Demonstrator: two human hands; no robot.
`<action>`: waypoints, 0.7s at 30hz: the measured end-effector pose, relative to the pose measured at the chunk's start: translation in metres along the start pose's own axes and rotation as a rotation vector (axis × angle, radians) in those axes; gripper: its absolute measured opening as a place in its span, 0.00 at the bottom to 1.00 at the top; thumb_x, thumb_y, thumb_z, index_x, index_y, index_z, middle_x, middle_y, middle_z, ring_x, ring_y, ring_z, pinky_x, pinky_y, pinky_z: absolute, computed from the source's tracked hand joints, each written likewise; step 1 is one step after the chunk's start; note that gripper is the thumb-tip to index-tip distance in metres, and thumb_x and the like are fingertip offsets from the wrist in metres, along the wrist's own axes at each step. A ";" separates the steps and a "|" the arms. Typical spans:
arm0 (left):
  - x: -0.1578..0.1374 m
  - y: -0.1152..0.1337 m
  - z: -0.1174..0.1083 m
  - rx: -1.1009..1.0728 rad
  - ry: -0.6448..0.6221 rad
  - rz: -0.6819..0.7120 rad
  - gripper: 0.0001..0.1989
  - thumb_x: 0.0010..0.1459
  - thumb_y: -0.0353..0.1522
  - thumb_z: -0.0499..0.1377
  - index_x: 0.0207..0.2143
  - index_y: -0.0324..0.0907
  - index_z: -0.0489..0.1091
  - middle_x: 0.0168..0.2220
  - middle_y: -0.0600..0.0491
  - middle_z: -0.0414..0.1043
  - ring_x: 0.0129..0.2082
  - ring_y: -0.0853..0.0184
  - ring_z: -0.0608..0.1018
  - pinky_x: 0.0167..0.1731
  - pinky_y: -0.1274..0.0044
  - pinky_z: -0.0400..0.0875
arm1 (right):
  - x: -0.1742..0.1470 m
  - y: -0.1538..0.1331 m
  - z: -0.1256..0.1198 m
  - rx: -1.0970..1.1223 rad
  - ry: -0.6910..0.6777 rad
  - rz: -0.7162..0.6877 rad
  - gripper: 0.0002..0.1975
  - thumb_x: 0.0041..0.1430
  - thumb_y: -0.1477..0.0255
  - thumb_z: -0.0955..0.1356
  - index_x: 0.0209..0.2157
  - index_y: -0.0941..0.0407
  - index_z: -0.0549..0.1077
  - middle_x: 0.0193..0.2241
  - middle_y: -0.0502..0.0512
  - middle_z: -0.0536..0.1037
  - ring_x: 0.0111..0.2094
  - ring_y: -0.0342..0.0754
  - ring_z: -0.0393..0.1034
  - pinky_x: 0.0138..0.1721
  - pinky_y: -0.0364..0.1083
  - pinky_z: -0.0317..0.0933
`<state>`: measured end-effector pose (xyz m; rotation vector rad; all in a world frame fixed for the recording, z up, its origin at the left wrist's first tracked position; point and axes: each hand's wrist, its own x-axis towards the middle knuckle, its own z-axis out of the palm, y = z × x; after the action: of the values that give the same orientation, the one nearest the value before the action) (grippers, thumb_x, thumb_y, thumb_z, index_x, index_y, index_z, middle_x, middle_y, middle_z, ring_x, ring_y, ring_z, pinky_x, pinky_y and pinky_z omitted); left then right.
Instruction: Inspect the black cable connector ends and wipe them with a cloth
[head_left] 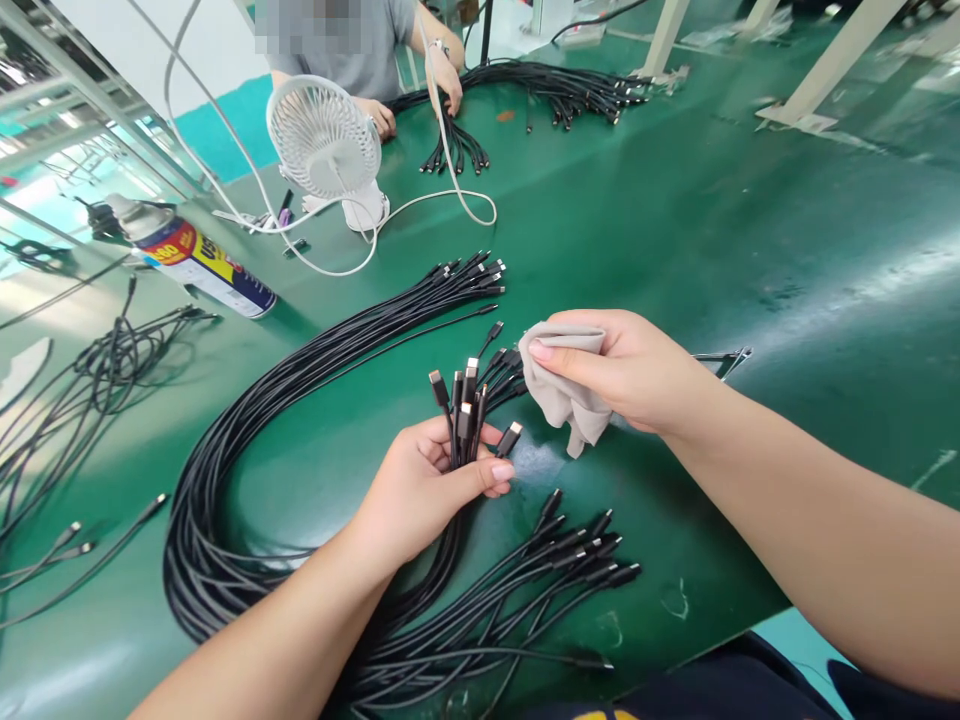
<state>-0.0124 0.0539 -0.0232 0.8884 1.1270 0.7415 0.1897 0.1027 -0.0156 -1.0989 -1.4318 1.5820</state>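
My left hand is closed round a bunch of black USB cables, their plugs sticking up above my fingers. To the right, my right hand pinches a crumpled light grey cloth between thumb and fingers, apart from the held plugs. A long bundle of black cables curves round to the left of my left hand, its far plugs lying on the green table. Nearer to me, more loose cable ends fan out below my hands. Behind the cloth, several further plugs are partly hidden.
A spray can stands at the left, near a small white fan with a white cord. Loose tangled cables lie at the far left. Across the table, a person in a grey shirt handles another cable bundle.
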 end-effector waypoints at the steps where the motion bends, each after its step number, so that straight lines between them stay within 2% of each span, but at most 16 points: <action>1: 0.001 0.000 0.000 -0.012 0.004 0.003 0.12 0.42 0.27 0.71 0.31 0.37 0.73 0.21 0.58 0.74 0.21 0.74 0.77 0.26 0.82 0.75 | 0.000 0.000 0.000 -0.008 -0.007 -0.003 0.10 0.61 0.64 0.67 0.32 0.57 0.70 0.16 0.47 0.73 0.13 0.41 0.65 0.10 0.37 0.57; 6: 0.002 0.000 -0.001 -0.032 0.013 0.004 0.11 0.43 0.26 0.70 0.29 0.37 0.72 0.22 0.58 0.74 0.22 0.74 0.76 0.26 0.82 0.74 | -0.002 0.001 0.001 -0.037 -0.053 0.023 0.10 0.62 0.65 0.66 0.30 0.56 0.69 0.16 0.46 0.72 0.11 0.39 0.61 0.10 0.38 0.57; 10: 0.004 -0.001 -0.001 0.002 0.013 0.004 0.11 0.43 0.27 0.70 0.29 0.38 0.71 0.22 0.59 0.73 0.22 0.74 0.76 0.27 0.80 0.73 | -0.002 -0.003 0.004 -0.080 -0.049 0.056 0.09 0.61 0.67 0.65 0.28 0.56 0.67 0.15 0.45 0.69 0.10 0.38 0.59 0.10 0.38 0.55; 12: 0.005 -0.001 -0.002 0.050 0.005 0.017 0.11 0.44 0.29 0.69 0.30 0.38 0.71 0.22 0.59 0.72 0.22 0.73 0.75 0.28 0.79 0.73 | -0.002 -0.007 0.003 -0.075 -0.014 0.055 0.06 0.58 0.70 0.67 0.29 0.56 0.67 0.15 0.44 0.67 0.10 0.38 0.57 0.09 0.38 0.55; 14: 0.004 -0.002 -0.002 0.143 -0.023 0.028 0.11 0.46 0.30 0.68 0.32 0.39 0.70 0.23 0.58 0.72 0.23 0.72 0.75 0.29 0.78 0.72 | 0.001 -0.012 -0.002 -0.042 0.118 -0.001 0.04 0.54 0.72 0.68 0.32 0.56 0.68 0.16 0.43 0.66 0.11 0.38 0.57 0.10 0.38 0.56; 17: -0.001 -0.004 0.000 0.378 -0.124 0.069 0.10 0.49 0.32 0.66 0.34 0.41 0.70 0.28 0.56 0.72 0.29 0.69 0.75 0.34 0.75 0.71 | 0.009 -0.011 -0.023 -0.029 0.410 -0.121 0.03 0.52 0.74 0.66 0.29 0.55 0.65 0.19 0.45 0.65 0.16 0.39 0.60 0.13 0.38 0.58; 19: -0.007 -0.005 0.002 0.597 -0.240 0.150 0.08 0.52 0.34 0.64 0.33 0.42 0.69 0.32 0.54 0.71 0.34 0.66 0.74 0.39 0.72 0.70 | 0.017 -0.004 -0.043 -0.215 0.572 -0.109 0.02 0.54 0.73 0.64 0.32 0.55 0.65 0.22 0.47 0.67 0.19 0.41 0.62 0.18 0.42 0.64; 21: -0.013 -0.005 0.004 0.806 -0.358 0.266 0.09 0.54 0.36 0.63 0.35 0.42 0.69 0.35 0.52 0.70 0.40 0.63 0.72 0.43 0.71 0.68 | 0.024 0.007 -0.062 -0.574 0.672 -0.106 0.10 0.54 0.71 0.64 0.40 0.55 0.66 0.32 0.54 0.73 0.28 0.46 0.69 0.28 0.46 0.68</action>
<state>-0.0117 0.0392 -0.0215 1.7987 0.9880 0.2918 0.2381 0.1472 -0.0261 -1.6462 -1.4450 0.6086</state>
